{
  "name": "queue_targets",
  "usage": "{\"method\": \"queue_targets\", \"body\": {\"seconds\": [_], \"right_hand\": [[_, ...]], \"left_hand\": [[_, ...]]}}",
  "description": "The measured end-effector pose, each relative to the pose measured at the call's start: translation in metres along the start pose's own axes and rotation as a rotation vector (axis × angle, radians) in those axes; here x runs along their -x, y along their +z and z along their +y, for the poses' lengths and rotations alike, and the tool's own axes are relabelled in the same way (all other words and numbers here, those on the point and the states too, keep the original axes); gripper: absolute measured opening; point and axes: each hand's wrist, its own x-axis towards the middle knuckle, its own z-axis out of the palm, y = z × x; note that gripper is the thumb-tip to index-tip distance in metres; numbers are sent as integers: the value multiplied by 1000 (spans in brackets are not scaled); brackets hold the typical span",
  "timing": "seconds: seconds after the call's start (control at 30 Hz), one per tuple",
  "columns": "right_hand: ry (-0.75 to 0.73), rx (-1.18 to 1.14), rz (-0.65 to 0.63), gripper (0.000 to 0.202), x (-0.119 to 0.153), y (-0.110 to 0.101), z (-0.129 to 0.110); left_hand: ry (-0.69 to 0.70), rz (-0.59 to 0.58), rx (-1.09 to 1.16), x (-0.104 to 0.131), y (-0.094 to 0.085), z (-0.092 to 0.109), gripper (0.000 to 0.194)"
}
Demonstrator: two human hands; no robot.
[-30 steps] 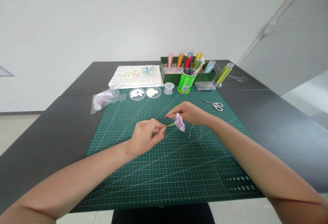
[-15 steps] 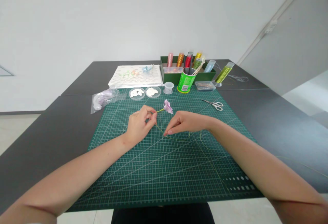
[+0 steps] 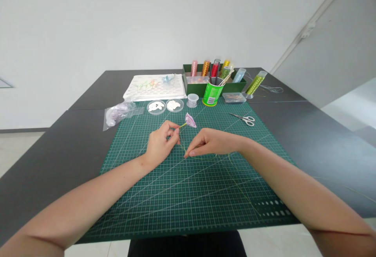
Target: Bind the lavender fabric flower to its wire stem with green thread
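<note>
My left hand pinches the green stem of a small artificial flower, whose pale purple petals point up and right beyond the fingertips. To its right, my right hand is closed in a pinch on a thin green thread. That thread runs from the left fingers to the right fingertips, then trails off under the right wrist and down across the mat. Both hands are held over a green cutting mat. The lower end of the stem is hidden behind the left fingers.
Scissors lie on the mat at right. Behind stand a green can of tools, a box of thread spools and an upright green spool. Two dishes of white pieces and a plastic bag sit at left.
The flower head has turned slightly and shifted a little left. My right hand has moved slightly left and down with the thread, closer to my left hand, which keeps its pinch.
</note>
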Motion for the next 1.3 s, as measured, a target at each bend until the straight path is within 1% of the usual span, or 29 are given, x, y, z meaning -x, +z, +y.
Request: {"method": "queue_targets", "body": {"seconds": [0.07,0.1,0.2,0.27,0.33,0.47,0.5,0.57,0.6,0.63,0.7,0.73,0.83,0.9,0.93,0.97,1.0,1.07,1.17,1.23,1.3], "right_hand": [[77,4,80,30,-3,-1,7],[136,-35,149,32,-5,-1,11],[333,-271,410,45,-8,-2,22],[389,-344,552,46,-10,-5,30],[401,-324,683,37,-9,-11,38],[387,-219,1015,7,-6,-25,53],[370,-192,1089,4,-5,-27,55],[316,-164,1186,17,-3,-28,55],[280,-167,1202,21,-3,-26,53],[242,-183,1193,23,-4,-22,50],[168,-253,1109,20,-7,-9,40],[135,-305,1036,18,-10,0,34],[33,-484,849,22,-19,29,17],[-118,-815,627,29,-25,45,8],[-148,-885,556,31,-27,51,4],[-161,-921,523,33,-28,56,1],[-148,-918,520,35,-29,60,-1],[-84,-864,588,36,-30,65,-5],[11,-825,768,37,-31,69,-8],[38,-834,888,39,-32,71,-8],[41,-841,968,40,-33,74,-7]], "left_hand": [[-60,7,93,-1,0,2,9],[-85,14,149,-1,0,3,10],[-146,23,326,-1,1,9,12],[-177,0,429,0,2,13,15],[-207,-38,515,2,4,16,18],[-278,-91,635,6,8,21,23],[-301,-93,659,7,8,22,24],[-354,-81,712,7,9,23,25],[-379,-68,736,7,10,24,24],[-400,-52,758,7,10,25,23],[-427,-29,789,8,11,27,21],[-434,-23,798,8,11,28,21],[-449,-23,821,10,12,30,22],[-447,-27,828,12,13,31,24],[-445,-30,830,13,14,31,25],[-443,-33,831,13,14,32,25],[-442,-34,831,13,15,32,25],[-443,-29,832,14,16,31,25],[-450,-15,831,14,19,31,24],[-456,-9,834,15,22,31,25],[-463,-3,840,17,24,32,26]]}}
